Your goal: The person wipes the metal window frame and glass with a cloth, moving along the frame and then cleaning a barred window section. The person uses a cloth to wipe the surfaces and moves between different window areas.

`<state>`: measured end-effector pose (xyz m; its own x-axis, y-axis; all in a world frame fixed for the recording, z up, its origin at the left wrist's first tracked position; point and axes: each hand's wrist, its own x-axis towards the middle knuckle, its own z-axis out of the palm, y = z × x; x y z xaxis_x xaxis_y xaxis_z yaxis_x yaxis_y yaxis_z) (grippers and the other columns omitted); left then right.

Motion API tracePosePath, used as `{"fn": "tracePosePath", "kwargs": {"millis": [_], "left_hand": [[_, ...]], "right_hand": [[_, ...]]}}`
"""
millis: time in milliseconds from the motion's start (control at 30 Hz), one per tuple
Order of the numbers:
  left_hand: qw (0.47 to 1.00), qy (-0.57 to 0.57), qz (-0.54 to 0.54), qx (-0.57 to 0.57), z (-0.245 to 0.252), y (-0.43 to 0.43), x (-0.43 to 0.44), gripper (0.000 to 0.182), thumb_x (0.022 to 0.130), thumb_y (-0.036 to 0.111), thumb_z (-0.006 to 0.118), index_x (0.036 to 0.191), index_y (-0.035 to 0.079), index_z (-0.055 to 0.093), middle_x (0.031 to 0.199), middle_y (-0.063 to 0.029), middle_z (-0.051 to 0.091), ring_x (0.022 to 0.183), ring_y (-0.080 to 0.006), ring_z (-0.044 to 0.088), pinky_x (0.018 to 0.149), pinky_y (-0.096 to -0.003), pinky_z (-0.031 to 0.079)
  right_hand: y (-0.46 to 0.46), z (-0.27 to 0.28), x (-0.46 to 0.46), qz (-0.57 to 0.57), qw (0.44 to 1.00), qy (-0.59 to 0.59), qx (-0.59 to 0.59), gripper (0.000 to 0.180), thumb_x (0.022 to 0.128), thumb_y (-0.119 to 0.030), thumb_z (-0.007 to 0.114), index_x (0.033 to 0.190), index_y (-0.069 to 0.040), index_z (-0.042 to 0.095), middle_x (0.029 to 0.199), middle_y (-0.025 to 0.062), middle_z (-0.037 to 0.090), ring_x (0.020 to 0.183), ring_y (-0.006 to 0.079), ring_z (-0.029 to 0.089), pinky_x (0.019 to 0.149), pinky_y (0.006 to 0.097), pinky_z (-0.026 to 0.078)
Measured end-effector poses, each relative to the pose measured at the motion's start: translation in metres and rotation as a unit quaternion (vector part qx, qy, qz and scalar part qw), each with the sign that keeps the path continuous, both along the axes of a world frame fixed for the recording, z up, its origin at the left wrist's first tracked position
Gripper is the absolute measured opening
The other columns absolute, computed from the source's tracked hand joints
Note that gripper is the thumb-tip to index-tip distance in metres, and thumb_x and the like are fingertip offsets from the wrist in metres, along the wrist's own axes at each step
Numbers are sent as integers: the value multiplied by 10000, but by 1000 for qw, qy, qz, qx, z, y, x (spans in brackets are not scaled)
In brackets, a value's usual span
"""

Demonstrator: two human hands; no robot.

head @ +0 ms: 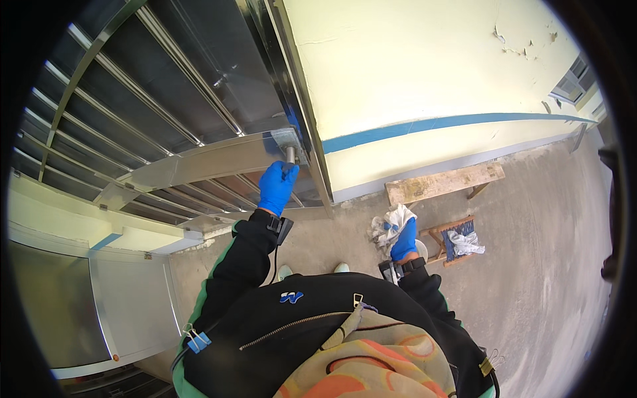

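My left hand [275, 188], in a blue glove, is closed around the lower part of a metal door handle [290, 152]. The handle sits at the edge of a shiny metal gate [214, 154] with a dark backing and polished bars. Out to the right, my right hand [405, 241], also in a blue glove, grips a crumpled white cloth [396, 219]. The cloth hangs above the floor, and its fingertips-side folds partly cover the hand. Behind the right wrist shows part of a pale bucket [421, 250]; the rest of it is hidden.
A wooden bench [444, 182] stands along the cream wall [423, 54] with a blue stripe. Nearer, a folding stool [450, 241] bears another white cloth [466, 243]. A second metal door [134, 293] is at the left. The floor [527, 239] is concrete.
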<state>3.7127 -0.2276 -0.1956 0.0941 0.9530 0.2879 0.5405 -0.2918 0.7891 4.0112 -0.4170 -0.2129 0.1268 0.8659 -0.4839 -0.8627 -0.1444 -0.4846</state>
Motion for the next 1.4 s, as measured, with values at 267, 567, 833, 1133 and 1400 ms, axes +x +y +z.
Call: {"fn": "tracePosePath", "kwargs": {"millis": [267,567,833,1133,1400], "left_hand": [[988,146,-5,40,11,-152,-36,266,784,254,787,808,80,586,784,-123,602,730,-356,587,630,-459,449],[963,235,115,62,82,-272,-55,309,742,166,794,1037,134,707,1005,-100,691,943,-362,631,789,-448,525],[922,329,192,-72,167,-344,-71,694,1009,336,535,1588,75,254,1613,-137,322,1473,-314,312,1218,-429,213],[840,-111,501,176,181,-510,-29,662,1056,410,475,1545,-16,337,1574,-172,374,1442,-277,365,1213,-435,261],[753,40,619,220,234,-504,-12,580,1084,275,474,1539,-52,325,1558,-163,422,1407,-231,420,1172,-352,297]], "right_hand": [[19,-6,-16,123,990,73,15,337,1018,-483,415,966,-181,557,809,45,581,770,321,634,563,462,509],[22,0,-32,291,935,202,2,522,989,-618,421,1021,-132,608,947,125,636,854,397,650,711,560,530],[23,15,-51,395,878,269,-4,554,1024,-589,400,1231,-113,594,1158,180,647,1017,410,643,881,568,535],[25,10,-48,439,873,212,-36,741,982,-711,330,1392,-129,535,1318,232,581,1155,487,579,969,705,448],[47,-9,-54,480,856,192,-2,639,1003,-643,389,1392,-161,547,1331,150,595,1137,439,588,979,669,452]]}}
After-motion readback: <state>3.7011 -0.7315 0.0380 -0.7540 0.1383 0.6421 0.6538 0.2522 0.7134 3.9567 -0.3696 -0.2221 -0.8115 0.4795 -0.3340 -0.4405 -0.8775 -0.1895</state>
